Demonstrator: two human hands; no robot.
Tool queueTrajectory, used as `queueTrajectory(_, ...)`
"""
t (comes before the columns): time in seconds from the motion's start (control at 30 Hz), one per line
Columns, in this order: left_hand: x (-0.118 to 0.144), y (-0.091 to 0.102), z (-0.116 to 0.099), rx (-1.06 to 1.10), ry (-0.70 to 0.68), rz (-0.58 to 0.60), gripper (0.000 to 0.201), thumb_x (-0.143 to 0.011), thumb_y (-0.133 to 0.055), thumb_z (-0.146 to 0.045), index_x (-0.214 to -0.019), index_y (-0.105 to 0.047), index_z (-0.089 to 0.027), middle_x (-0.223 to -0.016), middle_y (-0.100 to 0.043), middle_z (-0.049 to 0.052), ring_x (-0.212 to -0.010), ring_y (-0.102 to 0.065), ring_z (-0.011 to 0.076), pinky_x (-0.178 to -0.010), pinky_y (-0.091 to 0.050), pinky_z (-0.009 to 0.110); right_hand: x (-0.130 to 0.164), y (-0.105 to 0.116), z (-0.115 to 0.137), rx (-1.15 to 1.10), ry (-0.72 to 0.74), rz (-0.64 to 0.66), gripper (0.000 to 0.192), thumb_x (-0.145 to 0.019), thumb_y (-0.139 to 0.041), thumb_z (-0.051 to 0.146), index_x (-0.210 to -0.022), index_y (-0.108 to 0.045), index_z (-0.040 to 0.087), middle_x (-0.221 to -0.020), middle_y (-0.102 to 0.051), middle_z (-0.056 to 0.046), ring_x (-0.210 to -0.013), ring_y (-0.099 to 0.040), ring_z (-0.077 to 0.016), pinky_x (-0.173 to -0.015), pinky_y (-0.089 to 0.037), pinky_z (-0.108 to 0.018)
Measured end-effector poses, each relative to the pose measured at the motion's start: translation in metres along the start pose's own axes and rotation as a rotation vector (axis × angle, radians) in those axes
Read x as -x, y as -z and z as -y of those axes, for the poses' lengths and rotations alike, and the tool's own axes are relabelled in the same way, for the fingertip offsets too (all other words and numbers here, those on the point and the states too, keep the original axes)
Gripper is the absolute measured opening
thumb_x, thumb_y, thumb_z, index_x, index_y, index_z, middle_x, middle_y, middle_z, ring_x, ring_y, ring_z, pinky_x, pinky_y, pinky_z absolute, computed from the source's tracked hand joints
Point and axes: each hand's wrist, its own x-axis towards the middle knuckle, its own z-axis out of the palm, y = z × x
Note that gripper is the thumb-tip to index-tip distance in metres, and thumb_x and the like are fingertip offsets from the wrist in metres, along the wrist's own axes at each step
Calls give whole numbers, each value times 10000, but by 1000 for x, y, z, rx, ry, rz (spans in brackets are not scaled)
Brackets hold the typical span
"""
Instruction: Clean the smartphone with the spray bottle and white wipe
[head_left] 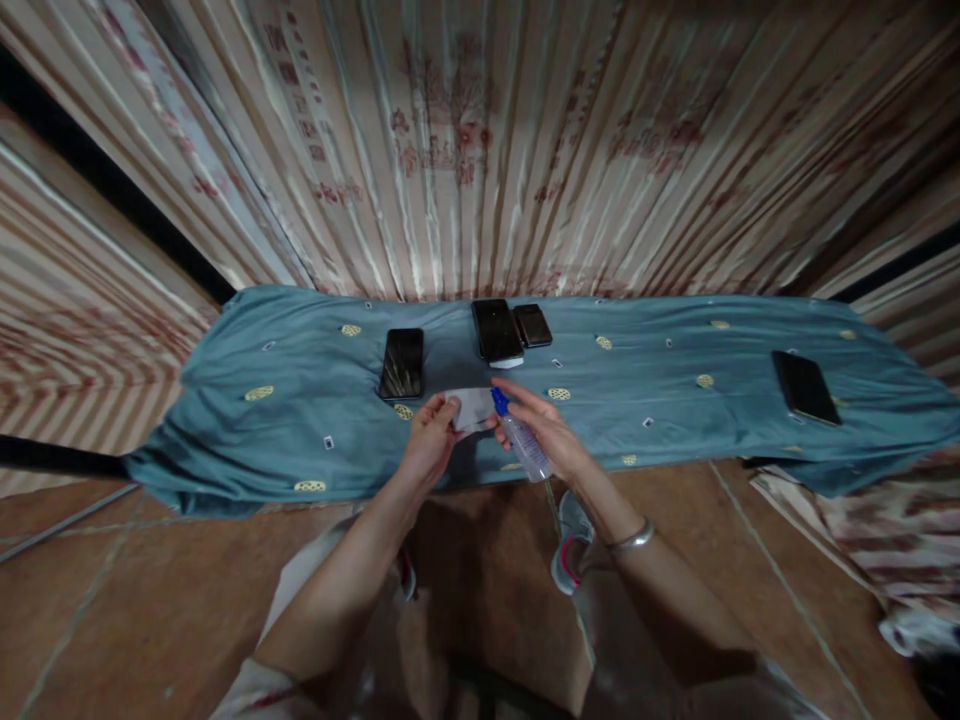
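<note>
My left hand (432, 432) pinches the left end of a pale grey cloth (473, 408) in front of me, over the near part of the covered surface. My right hand (546, 428) is closed around a clear spray bottle (526, 450) with a blue top (499, 400). The bottle leans, its blue top at the right edge of the cloth. Just beyond my left hand lies a black smartphone (403, 363), screen up. Farther back, a larger dark phone (497, 330) rests on something white, with a smaller dark device (533, 325) against its right side.
A teal patterned sheet (600, 400) covers the long, low surface. Toward its right end lies another dark device (805, 386). Striped curtains (465, 220) hang behind and at both sides, with dark poles (120, 180) at the left. Below is a brown tiled floor (675, 560).
</note>
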Motion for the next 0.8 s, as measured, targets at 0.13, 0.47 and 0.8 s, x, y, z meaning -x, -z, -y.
queueTrajectory(0.13, 1, -3, 0, 2, -9, 45, 432, -503, -851, -374, -787, -608, -157, -694, -662, -14, -610, -609, 115, -621, -524, 262, -1, -6, -13, 244, 100, -16, 571, -865, -565, 390, -1405, -492, 218, -864, -709, -39, -619, -626, -128, -601, -557, -260)
queueTrajectory(0.47, 6, -10, 0, 35, -7, 38, 421, -481, -859, -355, -758, -611, -158, -651, -644, -28, -572, -572, 91, -551, -468, 205, 9, -16, -8, 765, 370, -141, 414, -916, -501, 310, -1316, -563, 224, -1081, -725, -59, -840, -707, -183, -813, -573, -336)
queueTrajectory(0.8, 7, -13, 2, 5, -29, 34, 390, -512, -847, -362, -758, -618, -163, -680, -643, -24, -595, -570, 91, -586, -469, 210, 16, -11, 3, 900, 537, -215, 352, -917, -543, 324, -1256, -594, 247, -1203, -693, -46, -1002, -696, -189, -885, -550, -298)
